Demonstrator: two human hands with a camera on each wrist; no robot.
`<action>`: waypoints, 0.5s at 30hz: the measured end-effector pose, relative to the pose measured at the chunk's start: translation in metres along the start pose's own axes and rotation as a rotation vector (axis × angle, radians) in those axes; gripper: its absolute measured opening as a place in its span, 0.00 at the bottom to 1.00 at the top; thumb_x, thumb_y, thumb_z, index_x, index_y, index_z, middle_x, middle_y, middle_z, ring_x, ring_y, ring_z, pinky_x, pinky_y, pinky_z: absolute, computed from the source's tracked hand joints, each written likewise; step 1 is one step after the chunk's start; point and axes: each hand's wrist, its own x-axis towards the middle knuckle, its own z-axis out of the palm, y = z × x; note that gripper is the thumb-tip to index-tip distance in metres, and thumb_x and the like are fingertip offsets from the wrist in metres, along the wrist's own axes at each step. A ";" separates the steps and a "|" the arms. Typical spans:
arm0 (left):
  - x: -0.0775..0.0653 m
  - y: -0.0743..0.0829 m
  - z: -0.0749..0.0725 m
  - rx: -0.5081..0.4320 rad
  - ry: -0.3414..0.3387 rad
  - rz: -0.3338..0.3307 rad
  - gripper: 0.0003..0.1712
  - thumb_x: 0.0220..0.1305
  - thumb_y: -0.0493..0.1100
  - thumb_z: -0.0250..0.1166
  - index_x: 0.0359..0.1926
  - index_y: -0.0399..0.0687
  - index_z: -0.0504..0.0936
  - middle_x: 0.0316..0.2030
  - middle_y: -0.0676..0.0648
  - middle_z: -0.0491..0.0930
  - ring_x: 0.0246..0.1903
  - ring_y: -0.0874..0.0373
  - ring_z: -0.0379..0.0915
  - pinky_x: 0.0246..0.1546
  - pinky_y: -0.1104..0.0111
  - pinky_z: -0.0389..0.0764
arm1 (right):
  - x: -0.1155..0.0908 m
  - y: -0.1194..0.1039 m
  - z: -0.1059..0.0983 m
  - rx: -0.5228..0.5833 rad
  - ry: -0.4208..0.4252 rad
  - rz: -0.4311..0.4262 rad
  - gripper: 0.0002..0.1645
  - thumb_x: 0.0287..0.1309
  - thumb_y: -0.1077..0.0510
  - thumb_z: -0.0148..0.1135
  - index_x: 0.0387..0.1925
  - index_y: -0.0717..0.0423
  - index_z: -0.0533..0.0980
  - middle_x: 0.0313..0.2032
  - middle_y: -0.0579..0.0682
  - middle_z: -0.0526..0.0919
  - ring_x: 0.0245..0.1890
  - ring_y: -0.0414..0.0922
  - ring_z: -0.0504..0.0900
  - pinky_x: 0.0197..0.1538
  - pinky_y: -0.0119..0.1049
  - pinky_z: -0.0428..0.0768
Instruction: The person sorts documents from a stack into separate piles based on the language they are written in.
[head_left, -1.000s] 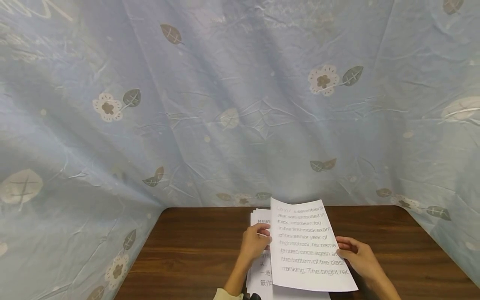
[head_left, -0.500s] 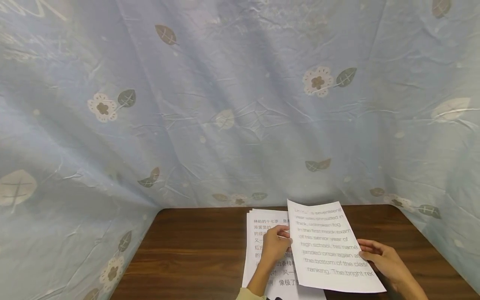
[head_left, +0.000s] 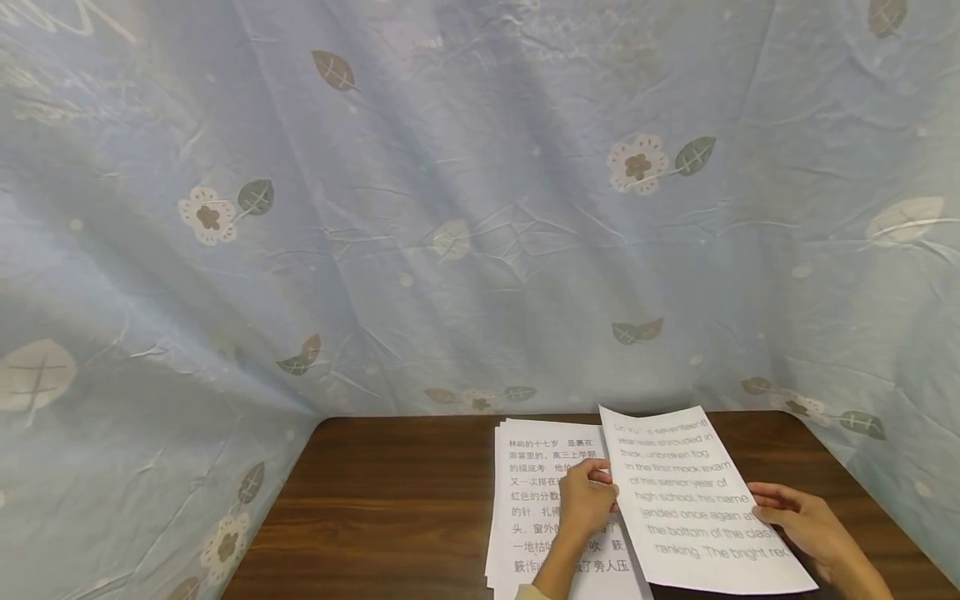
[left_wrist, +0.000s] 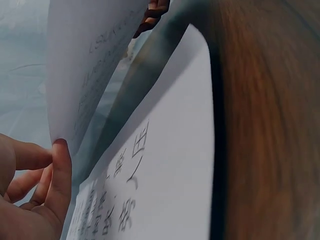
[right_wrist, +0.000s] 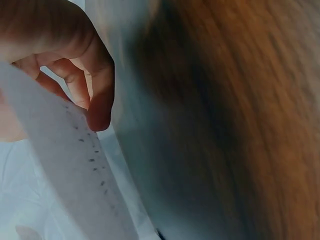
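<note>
A sheet of paper [head_left: 693, 500] printed in large English text is held up, tilted, at the right of the head view. My left hand [head_left: 588, 502] pinches its left edge between thumb and finger, as the left wrist view shows with the sheet [left_wrist: 90, 60] rising from the fingertips. On the opposite edge my right hand [head_left: 806, 525] pinches the sheet; in the right wrist view a finger [right_wrist: 101, 107] presses against the printed face. Under my left forearm lies a stack of paper [head_left: 540, 475] with Chinese text, its sheets slightly uneven, its right side partly hidden by the lifted sheet.
The dark brown wooden table [head_left: 375, 508] extends left of the stack and to the right of the sheet. A pale blue curtain [head_left: 450, 292] with flowers and leaves hangs behind the table and along both sides.
Both hands have carried the English sheet to the right, from over the stack to beside it. More of the Chinese text on the stack now shows.
</note>
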 end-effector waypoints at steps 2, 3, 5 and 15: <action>-0.001 -0.001 0.004 -0.005 0.005 -0.006 0.20 0.60 0.27 0.71 0.53 0.43 0.88 0.35 0.51 0.82 0.22 0.64 0.78 0.22 0.76 0.82 | 0.000 0.002 -0.004 0.000 -0.004 0.004 0.36 0.74 0.59 0.64 0.73 0.76 0.66 0.49 0.43 0.87 0.41 0.38 0.86 0.42 0.38 0.88; -0.001 -0.001 0.006 -0.006 0.004 -0.002 0.20 0.59 0.27 0.70 0.53 0.43 0.88 0.35 0.51 0.82 0.21 0.64 0.78 0.22 0.77 0.82 | -0.001 0.003 -0.005 0.000 -0.005 0.004 0.36 0.74 0.59 0.64 0.73 0.77 0.66 0.48 0.42 0.87 0.41 0.37 0.86 0.43 0.37 0.88; -0.002 -0.002 0.010 -0.011 0.005 0.006 0.21 0.58 0.26 0.70 0.53 0.42 0.88 0.34 0.50 0.83 0.20 0.65 0.78 0.21 0.77 0.81 | -0.001 0.005 -0.008 -0.005 -0.006 0.000 0.35 0.74 0.60 0.64 0.72 0.77 0.67 0.47 0.41 0.87 0.41 0.37 0.85 0.43 0.37 0.88; 0.000 -0.004 0.028 -0.010 0.050 0.019 0.19 0.55 0.24 0.70 0.48 0.40 0.89 0.30 0.52 0.81 0.19 0.67 0.76 0.19 0.75 0.82 | 0.001 0.008 -0.018 -0.064 0.011 0.010 0.35 0.74 0.59 0.64 0.72 0.77 0.67 0.47 0.42 0.86 0.40 0.36 0.84 0.42 0.35 0.87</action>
